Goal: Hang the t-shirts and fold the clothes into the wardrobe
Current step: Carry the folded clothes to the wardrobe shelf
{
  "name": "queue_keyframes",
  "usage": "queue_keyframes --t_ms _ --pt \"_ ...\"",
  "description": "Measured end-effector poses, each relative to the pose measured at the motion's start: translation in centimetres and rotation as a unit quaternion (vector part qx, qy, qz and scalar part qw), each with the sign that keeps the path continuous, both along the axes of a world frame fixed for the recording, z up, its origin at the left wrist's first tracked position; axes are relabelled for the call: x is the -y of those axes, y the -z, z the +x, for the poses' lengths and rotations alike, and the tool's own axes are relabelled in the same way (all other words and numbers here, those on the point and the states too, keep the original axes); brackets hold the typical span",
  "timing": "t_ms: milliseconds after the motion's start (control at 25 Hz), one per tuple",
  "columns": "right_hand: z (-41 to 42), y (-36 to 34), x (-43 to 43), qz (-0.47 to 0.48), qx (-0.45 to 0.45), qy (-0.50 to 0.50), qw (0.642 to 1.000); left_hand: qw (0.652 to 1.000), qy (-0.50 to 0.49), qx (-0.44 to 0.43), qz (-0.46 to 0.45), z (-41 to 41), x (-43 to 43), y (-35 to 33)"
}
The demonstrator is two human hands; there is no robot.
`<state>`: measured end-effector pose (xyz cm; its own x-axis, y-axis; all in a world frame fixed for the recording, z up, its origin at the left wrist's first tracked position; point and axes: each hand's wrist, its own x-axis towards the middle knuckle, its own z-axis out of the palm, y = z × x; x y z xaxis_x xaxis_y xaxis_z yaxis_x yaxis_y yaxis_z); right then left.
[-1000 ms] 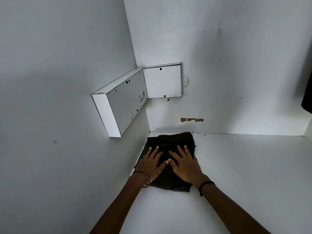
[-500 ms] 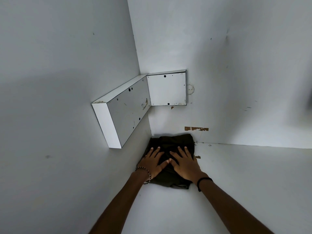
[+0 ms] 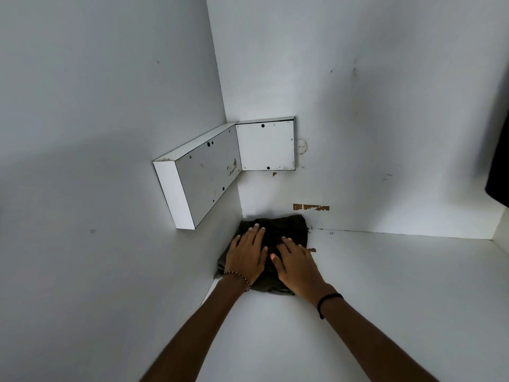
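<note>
Head view: a folded dark olive garment (image 3: pixel 286 227) lies on the white wardrobe shelf (image 3: pixel 385 285), pushed into the back left corner, directly below the white L-shaped bracket (image 3: pixel 203 172) that wraps that corner. Its far edge reaches the back wall below the bracket, and its left edge seems to touch the side wall.

Both hands lie flat on top of it. The left hand (image 3: pixel 246 255) is under the bracket's long arm. The right hand (image 3: pixel 296 267) is just to the right of it, thumbs nearly meeting. The fingers (image 3: pixel 256 235) are straight and slightly spread, pressing down and gripping nothing. A beaded bracelet (image 3: pixel 238 277) sits on the left wrist and a black band (image 3: pixel 329 300) on the right.

The garment looks soft, light and limp, several layers thick, with the near hem a little rumpled. It is not fragile, but the fold would probably slump or open if it were lifted by one edge or dragged by the top layer alone. To move it again, the safer hold is likely both hands slid under the left and right sides, palms supporting the stack. The shelf looks smooth, so the stack should slide easily under a flat push.

A brown scraped patch (image 3: pixel 311 207) marks the back wall below and right of the bracket. Something dark (image 3: pixel 498 161) hangs far to its right, at the frame edge, too cropped to identify.
</note>
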<state>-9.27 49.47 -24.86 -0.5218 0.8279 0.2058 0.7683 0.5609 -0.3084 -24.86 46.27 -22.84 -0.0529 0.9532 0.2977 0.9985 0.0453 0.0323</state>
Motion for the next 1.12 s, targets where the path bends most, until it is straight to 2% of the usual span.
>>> queue_keyframes --t_ms 40,160,280,360,480,560,640,720,960,1120 --pt "0.3 0.1 0.5 0.005 -0.007 -0.006 1.000 1.000 -0.005 -0.010 0.006 0.5 0.6 0.1" --pt "1.2 0.9 2.1 -0.053 0.023 -0.027 0.998 0.994 -0.032 0.013 -0.107 1.4 1.7 1.3" --pt "1.8 0.8 2.6 -0.081 0.059 -0.044 0.994 0.988 -0.026 0.030 -0.148 1.4 2.5 1.1" --pt "2.0 0.4 2.8 -0.086 0.044 -0.046 0.994 0.989 -0.016 0.035 -0.143 1.5 2.9 0.4" --pt "2.5 0.9 4.1 -0.022 -0.009 -0.042 0.999 0.997 -0.023 0.009 -0.070 2.2 4.7 0.5" --pt "3.0 1.7 5.1 0.002 0.013 -0.061 0.998 0.999 -0.029 0.005 -0.038 2.5 6.1 1.3" --pt "3.4 1.9 5.9 -0.022 0.051 -0.069 0.996 0.996 -0.028 0.033 -0.079 2.7 6.9 2.0" --pt "3.4 1.0 6.5 -0.053 0.032 -0.066 0.996 0.993 -0.026 0.055 -0.103 2.8 7.5 2.0" --pt "4.8 0.4 9.4 -0.003 -0.062 -0.040 0.997 0.997 -0.004 0.052 -0.051 5.1 10.2 1.1" --pt "7.4 -0.1 12.1 -0.026 -0.097 -0.018 0.995 0.996 0.027 0.078 -0.034 7.7 12.0 0.6"
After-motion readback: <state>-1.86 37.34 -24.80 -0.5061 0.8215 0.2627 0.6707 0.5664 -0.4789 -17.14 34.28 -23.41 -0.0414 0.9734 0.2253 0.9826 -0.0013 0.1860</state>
